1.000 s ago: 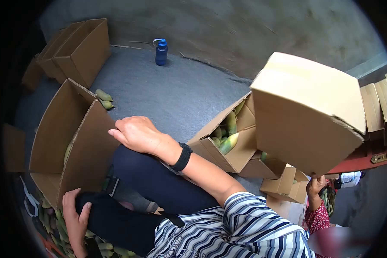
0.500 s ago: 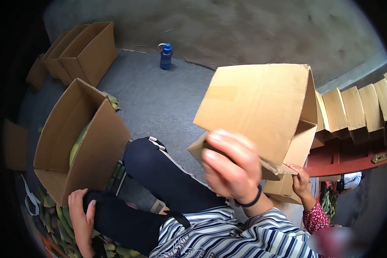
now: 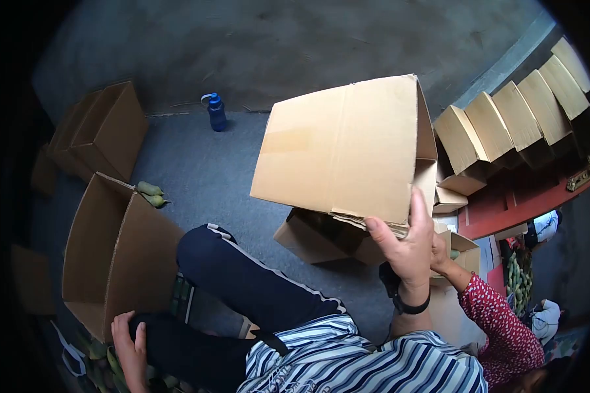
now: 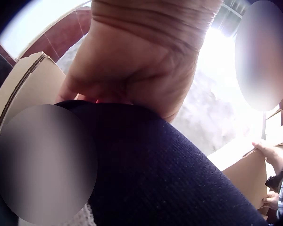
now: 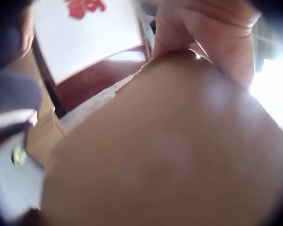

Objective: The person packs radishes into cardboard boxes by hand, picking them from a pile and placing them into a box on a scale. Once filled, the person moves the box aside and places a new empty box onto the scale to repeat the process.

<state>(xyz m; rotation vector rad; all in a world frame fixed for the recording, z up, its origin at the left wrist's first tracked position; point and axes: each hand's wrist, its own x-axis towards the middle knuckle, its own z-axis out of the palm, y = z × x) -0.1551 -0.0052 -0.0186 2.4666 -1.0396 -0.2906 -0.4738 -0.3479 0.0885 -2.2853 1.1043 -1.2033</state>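
Observation:
My right hand (image 3: 410, 252) grips the flap edge of a cardboard box (image 3: 334, 150), with the thumb along the cardboard. The box is tilted, its long taped face toward me and its mouth to the right. In the right wrist view the box wall (image 5: 165, 146) fills most of the picture, with the fingers over its edge. Another person's hand (image 3: 441, 252), in a red patterned sleeve, is close beside mine at that edge. My left hand (image 3: 130, 347) rests on my dark-trousered knee (image 4: 132, 141). Beside that knee stands an upright open box (image 3: 147, 255).
Under the tilted box is another carton (image 3: 314, 239). A blue bottle (image 3: 217, 112) stands by the wall, with more boxes (image 3: 108, 134) at the left. Two green vegetables (image 3: 152, 195) lie on the floor. At the right, a row of boxes (image 3: 495, 124) stands above a red door panel (image 3: 511, 203).
My right hand has left the box at the left, swung right and taken hold of the tilted box. That box has come leftward from the other person's side. My left hand stays on the knee.

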